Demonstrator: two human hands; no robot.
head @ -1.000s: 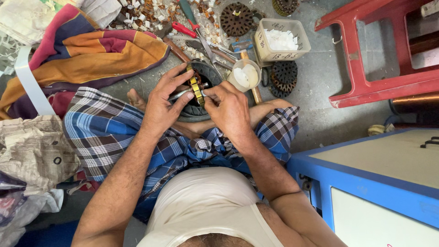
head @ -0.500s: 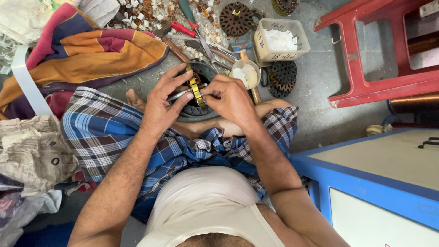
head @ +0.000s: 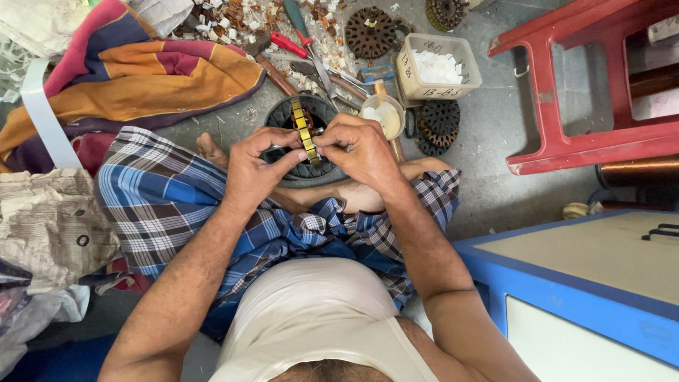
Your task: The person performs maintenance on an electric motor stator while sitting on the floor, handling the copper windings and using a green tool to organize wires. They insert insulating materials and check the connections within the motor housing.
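Stator ring (head: 305,134) sits on the floor between my knees so both hands reach it, left hand (head: 258,166) and right hand (head: 357,145) pinched together on its yellow-taped winding (head: 304,131), with pliers (head: 286,44) and a white tub (head: 435,67) lying just past it

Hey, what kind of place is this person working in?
Probably a small motor-repair workshop, worked from the floor. The left hand and right hand hold a banded ring part over a black round stator; toothed metal discs, a red-handled tool and scattered scraps lie on the concrete.
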